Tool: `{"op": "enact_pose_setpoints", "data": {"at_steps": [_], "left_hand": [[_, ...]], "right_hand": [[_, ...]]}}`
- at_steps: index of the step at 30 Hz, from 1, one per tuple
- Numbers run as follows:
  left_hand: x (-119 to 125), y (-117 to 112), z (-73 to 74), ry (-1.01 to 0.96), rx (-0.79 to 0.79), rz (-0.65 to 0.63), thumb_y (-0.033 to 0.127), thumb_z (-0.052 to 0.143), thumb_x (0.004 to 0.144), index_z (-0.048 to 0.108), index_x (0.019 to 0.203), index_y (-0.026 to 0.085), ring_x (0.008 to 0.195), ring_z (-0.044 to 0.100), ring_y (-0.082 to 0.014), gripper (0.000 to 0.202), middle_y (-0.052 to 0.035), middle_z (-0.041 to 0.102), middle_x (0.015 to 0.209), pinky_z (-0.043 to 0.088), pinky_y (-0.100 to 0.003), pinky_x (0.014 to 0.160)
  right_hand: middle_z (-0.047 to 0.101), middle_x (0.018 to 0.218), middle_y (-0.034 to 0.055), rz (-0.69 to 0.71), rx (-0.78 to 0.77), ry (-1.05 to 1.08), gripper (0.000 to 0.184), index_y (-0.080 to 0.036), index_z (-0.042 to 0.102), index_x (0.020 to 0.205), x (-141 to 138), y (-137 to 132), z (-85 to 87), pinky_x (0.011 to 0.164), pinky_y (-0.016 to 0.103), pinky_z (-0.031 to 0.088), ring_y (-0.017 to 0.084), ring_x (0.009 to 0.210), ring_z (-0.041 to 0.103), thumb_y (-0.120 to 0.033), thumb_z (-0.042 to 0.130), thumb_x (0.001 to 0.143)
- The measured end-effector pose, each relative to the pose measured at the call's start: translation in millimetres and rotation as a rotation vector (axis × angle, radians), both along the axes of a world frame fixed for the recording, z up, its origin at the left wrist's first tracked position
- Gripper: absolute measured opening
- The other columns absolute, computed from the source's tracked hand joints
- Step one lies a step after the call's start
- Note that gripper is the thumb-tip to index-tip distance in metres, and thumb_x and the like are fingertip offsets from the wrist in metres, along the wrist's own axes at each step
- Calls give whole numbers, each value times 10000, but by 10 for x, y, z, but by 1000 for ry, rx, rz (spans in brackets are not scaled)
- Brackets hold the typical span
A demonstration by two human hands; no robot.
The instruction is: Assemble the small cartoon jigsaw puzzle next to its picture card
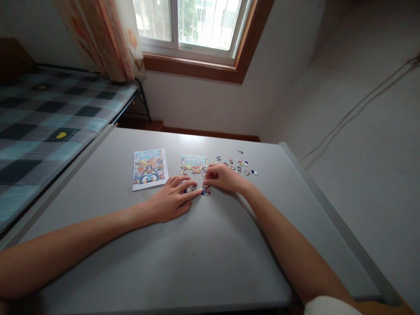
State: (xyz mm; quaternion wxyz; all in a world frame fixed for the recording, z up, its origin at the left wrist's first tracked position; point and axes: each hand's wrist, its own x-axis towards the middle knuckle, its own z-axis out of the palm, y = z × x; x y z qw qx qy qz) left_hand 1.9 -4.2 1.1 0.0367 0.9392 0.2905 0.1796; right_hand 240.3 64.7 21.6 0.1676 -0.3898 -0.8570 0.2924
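Observation:
A partly assembled jigsaw puzzle [193,165] lies on the grey table, its upper rows joined and a gap in its lower middle. My left hand [173,197] rests with fingers spread over the puzzle's lower left part, hiding some of it. At the puzzle's right edge my right hand [220,177] is closed in a pinch on a small puzzle piece, mostly covered by the fingers. Several loose puzzle pieces [246,173] are scattered just beyond and right of my right hand. Left of the puzzle lies a printed reference picture [150,168] with a cartoon dog.
The grey table [197,262] reaches to raised edges at left and right. A bed with a checked cover [65,105] stands to the left. Beyond the table are a curtain [108,39] and a window [206,26]; a cable [354,109] hangs along the right wall.

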Motion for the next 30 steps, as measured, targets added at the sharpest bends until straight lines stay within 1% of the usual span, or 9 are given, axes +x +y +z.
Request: {"op": "enact_pose_setpoints", "data": {"at_steps": [6,11,15,20,30], "left_hand": [[8,1,15,-9,17,-6,244,465,918,483,1341,277,1250,382,-280,426,-81,520,1281,334,-488,1061],[12,3,29,-23,14,-11,235,462,911,453,1361,232,1223,405,-272,450,-96,543,1242,351,-469,1043],[14,3,43,-16,0,-14,238,453,915,485,1327,228,1195,428,-260,413,-89,543,1241,351,-456,1038],[7,4,51,2,-9,-23,253,439,925,506,1307,239,1171,450,-254,388,-88,538,1252,350,-461,1030],[6,12,39,-9,-13,-22,254,444,921,509,1304,237,1184,443,-259,389,-87,539,1258,350,-464,1030]], "right_hand": [[516,689,-15,-2,-36,46,193,-154,599,658,12,23,-44,579,225,351,92,616,457,-283,697,762],[513,672,-13,-18,-79,84,205,-160,591,641,3,19,-45,576,237,352,101,615,453,-297,699,749],[514,660,-12,-41,-101,115,248,-164,585,631,25,20,-38,571,243,341,102,611,445,-356,680,757],[507,626,-11,-77,-130,189,344,-165,573,630,95,63,-49,562,253,320,102,594,414,-457,586,812],[540,647,2,-74,-130,215,328,-161,589,640,129,89,-64,582,257,335,107,612,437,-435,575,819]]}}
